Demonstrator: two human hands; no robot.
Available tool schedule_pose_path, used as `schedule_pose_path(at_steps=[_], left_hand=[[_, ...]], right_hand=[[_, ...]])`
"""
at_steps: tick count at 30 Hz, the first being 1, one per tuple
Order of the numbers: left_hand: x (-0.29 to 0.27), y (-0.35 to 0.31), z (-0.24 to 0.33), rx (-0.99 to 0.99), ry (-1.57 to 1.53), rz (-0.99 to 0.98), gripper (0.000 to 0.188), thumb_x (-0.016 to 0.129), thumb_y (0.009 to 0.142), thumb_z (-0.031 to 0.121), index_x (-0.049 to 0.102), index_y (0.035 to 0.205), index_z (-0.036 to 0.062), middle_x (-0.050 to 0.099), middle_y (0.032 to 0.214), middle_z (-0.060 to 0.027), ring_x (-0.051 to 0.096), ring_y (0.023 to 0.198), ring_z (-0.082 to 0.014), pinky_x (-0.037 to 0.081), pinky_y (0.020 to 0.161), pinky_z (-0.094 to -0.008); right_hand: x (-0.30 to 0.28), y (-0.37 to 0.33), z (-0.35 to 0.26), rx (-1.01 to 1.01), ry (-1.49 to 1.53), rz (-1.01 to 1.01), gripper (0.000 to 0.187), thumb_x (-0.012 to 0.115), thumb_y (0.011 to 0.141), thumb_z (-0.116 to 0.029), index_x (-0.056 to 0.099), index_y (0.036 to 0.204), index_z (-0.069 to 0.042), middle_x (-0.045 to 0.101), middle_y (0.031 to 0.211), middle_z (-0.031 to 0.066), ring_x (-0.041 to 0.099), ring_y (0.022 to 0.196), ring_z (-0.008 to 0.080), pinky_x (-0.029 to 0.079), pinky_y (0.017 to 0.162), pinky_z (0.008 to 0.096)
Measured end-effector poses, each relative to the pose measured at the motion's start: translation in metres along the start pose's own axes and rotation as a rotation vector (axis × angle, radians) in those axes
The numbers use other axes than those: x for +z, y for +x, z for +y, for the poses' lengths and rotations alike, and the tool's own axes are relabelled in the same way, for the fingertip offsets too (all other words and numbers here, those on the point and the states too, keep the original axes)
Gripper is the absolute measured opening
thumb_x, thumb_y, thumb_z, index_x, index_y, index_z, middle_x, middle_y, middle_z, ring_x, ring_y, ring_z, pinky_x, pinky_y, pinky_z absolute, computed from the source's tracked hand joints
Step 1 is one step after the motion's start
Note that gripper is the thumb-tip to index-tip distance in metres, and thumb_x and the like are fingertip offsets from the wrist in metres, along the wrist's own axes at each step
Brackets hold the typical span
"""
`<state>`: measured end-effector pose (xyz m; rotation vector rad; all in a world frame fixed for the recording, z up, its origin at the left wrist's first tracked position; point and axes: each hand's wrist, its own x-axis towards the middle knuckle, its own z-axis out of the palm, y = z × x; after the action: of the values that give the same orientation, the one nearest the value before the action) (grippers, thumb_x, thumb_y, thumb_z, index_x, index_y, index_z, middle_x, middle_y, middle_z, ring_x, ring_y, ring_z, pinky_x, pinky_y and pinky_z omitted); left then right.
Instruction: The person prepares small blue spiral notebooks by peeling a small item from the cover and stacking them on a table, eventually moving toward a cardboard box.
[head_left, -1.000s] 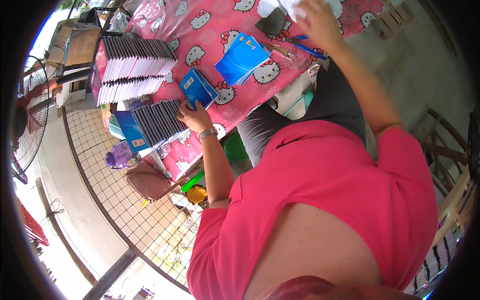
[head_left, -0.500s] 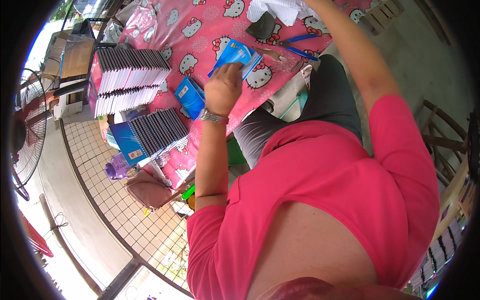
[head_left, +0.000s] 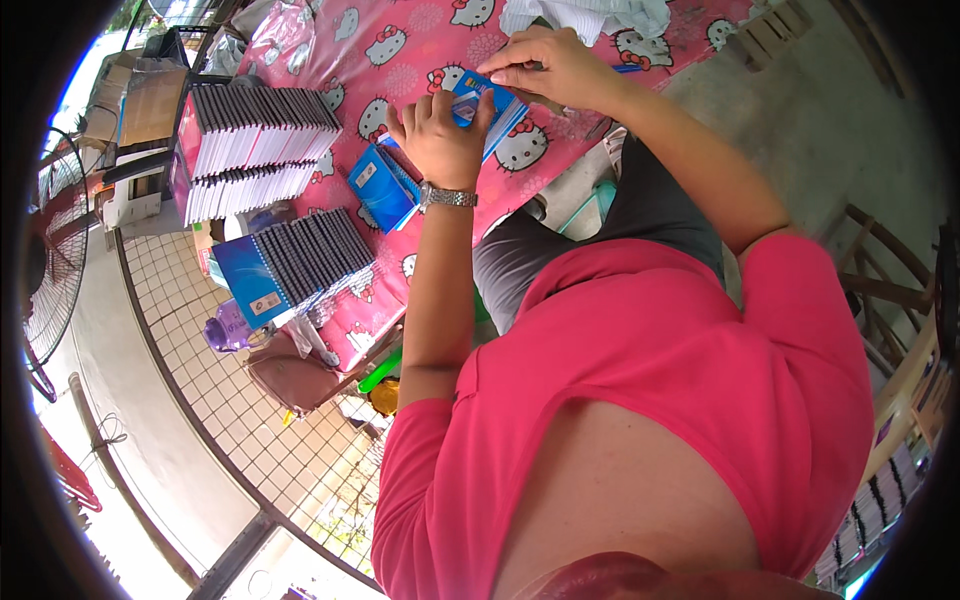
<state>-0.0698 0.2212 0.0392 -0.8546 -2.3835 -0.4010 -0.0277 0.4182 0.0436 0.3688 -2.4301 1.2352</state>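
Observation:
A blue notebook (head_left: 505, 118) lies at a slant on the pink patterned table cover (head_left: 400, 88), with pale pages along its near side. My left hand (head_left: 440, 140) is over its left part, fingers spread and thumb by the cover, hiding some of it. At the notebook's far edge is my right hand (head_left: 560, 70), thumb and forefinger brought together; whatever is between them is too small to make out. To the left of my left hand, another blue spiral notebook (head_left: 380, 190) lies near the table edge.
A row of blue notebooks (head_left: 245, 275) stands at the left, with a taller stack of notebooks (head_left: 260, 130) behind it. Near the table edge are a purple bottle (head_left: 228, 328) and a brown bag (head_left: 290, 372). White papers (head_left: 600, 18) lie at the far side. A fan (head_left: 55, 250) stands far left.
My right hand has come back from the far side of the table to the notebook. My left hand has shifted slightly, and its fingers have spread.

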Motion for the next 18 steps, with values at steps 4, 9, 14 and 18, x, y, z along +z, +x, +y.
schedule_pose_path(at_steps=[4,9,14,18], left_hand=[[0.005,-0.001,0.001,0.014,0.005,0.036,0.032,0.075,0.072,0.038,0.067,0.081,0.0085,0.064,0.074,-0.0058,0.062,0.075,-0.0287,0.036,0.102,-0.0552],[0.006,-0.006,-0.002,0.034,-0.008,0.036,0.028,0.074,0.072,0.033,0.067,0.083,0.0089,0.063,0.073,-0.0056,0.061,0.077,-0.0273,0.035,0.103,-0.0550],[0.005,-0.008,-0.007,0.088,-0.023,0.033,0.027,0.074,0.075,0.032,0.066,0.087,0.0098,0.063,0.076,-0.0049,0.060,0.079,-0.0259,0.037,0.100,-0.0532],[-0.001,-0.007,-0.012,0.098,-0.008,-0.052,0.030,0.074,0.077,0.035,0.065,0.091,0.0103,0.064,0.082,-0.0049,0.060,0.081,-0.0265,0.037,0.098,-0.0525]], right_hand=[[0.012,-0.006,0.004,0.017,0.108,0.058,0.020,0.070,0.082,-0.018,0.073,0.101,-0.017,0.063,0.087,0.0048,0.064,0.083,0.0191,0.050,0.071,0.0319],[0.019,-0.005,-0.002,-0.036,0.052,0.009,0.019,0.064,0.089,-0.014,0.071,0.106,-0.012,0.060,0.093,0.0065,0.061,0.080,0.0190,0.050,0.073,0.0309],[0.002,0.011,-0.009,0.032,0.127,-0.326,0.020,0.058,0.094,-0.017,0.069,0.108,-0.010,0.061,0.086,0.0088,0.061,0.075,0.0162,0.049,0.070,0.0301],[-0.003,0.023,-0.028,0.312,0.305,-0.428,0.024,0.056,0.095,-0.019,0.064,0.116,-0.009,0.061,0.075,0.0071,0.059,0.067,0.0160,0.048,0.065,0.0314]])
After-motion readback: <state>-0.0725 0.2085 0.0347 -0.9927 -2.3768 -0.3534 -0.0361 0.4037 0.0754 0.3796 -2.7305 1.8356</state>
